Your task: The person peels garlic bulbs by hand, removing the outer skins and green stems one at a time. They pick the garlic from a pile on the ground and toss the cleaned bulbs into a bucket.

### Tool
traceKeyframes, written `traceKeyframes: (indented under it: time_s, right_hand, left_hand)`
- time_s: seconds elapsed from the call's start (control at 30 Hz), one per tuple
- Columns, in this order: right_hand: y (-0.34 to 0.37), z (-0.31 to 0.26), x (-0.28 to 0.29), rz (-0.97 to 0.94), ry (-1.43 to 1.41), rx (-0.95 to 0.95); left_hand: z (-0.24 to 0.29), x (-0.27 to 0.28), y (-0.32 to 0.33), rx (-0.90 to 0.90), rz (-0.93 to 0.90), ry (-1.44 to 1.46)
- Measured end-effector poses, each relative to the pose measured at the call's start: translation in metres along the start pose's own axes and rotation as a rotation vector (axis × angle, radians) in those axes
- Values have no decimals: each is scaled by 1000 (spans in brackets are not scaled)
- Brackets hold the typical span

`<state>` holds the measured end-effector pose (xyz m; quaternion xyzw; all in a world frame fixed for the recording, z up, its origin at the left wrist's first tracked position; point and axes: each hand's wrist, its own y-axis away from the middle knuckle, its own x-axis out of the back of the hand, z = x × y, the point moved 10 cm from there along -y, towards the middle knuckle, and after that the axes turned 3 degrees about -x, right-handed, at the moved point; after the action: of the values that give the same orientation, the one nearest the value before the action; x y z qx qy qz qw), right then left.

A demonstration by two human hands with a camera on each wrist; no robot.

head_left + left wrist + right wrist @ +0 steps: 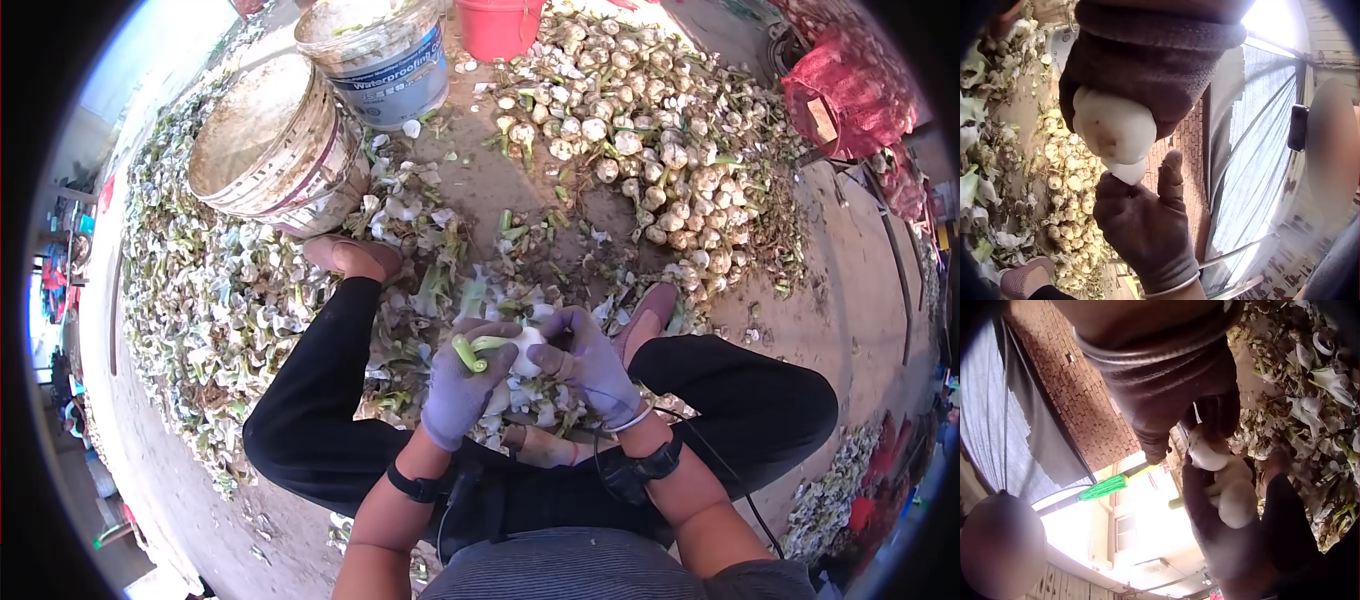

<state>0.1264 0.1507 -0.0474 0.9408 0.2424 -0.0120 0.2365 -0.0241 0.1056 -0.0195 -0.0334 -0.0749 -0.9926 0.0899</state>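
My gloved left hand (460, 385) grips white garlic with cut green stems (470, 352) poking out between thumb and fingers. A smooth white garlic bulb (526, 352) faces the other hand; the left wrist view shows its root end (1109, 145). My gloved right hand (592, 372) is close against that bulb, its fingers bent. In the left wrist view those fingers pinch a white flap of garlic skin (1127, 171) at the bulb's lower edge. The right wrist view has a rounded white bulb (1238, 503) in the left hand's grasp, beside a curved white layer (1205, 453) under the right fingers.
Garlic bulbs are heaped (690, 190) ahead to the right. Peeled skins (230, 330) cover the ground at left and between the feet. A dirty white bucket (270, 150), a waterproofing bucket (385, 75) and a red bucket (498, 28) stand ahead. A red mesh sack (850, 95) lies far right.
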Motion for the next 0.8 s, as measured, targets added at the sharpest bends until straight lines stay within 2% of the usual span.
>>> traceKeyframes:
  time_s: [0.07,0.13,0.2,0.23,0.3,0.33,0.4,0.47,0.53,0.57,0.6,0.63,0.67,0.7,0.73,0.8]
  right_hand:
    - [-2,1,1,-11,20,29]
    - [0,-12,0,-28,39,59]
    - [7,-6,1,-60,-236,-170]
    - [6,-3,1,-64,-234,-168]
    - [8,-14,10,35,185,30]
    - [10,-14,8,38,186,30]
    - [13,-21,0,42,418,65]
    - [7,-10,8,43,345,20]
    - [-5,16,30,75,107,-87]
    - [-13,23,44,60,235,-147]
    - [-17,37,53,60,235,-147]
    - [-22,35,68,180,601,31]
    - [-21,24,71,299,965,215]
    - [-18,9,63,280,700,390]
    - [-19,4,53,276,703,387]
    - [-24,34,2,-220,188,-26]
  left_hand:
    - [6,-1,0,-45,-11,-78]
    - [-1,3,1,41,31,74]
    - [-4,6,1,67,37,78]
    - [-7,7,1,90,44,83]
    - [1,8,1,32,53,5]
    - [8,8,0,-28,59,-72]
    - [9,6,2,-64,58,-87]
    - [10,7,2,-99,64,-106]
    - [-8,7,3,59,69,241]
    - [-8,9,3,59,71,239]
    - [-17,9,5,143,66,323]
    - [-26,7,6,226,59,409]
    - [-26,8,4,226,57,412]
    - [-27,8,3,237,49,477]
    - [-29,8,3,249,45,542]
    - [-54,11,2,311,94,603]
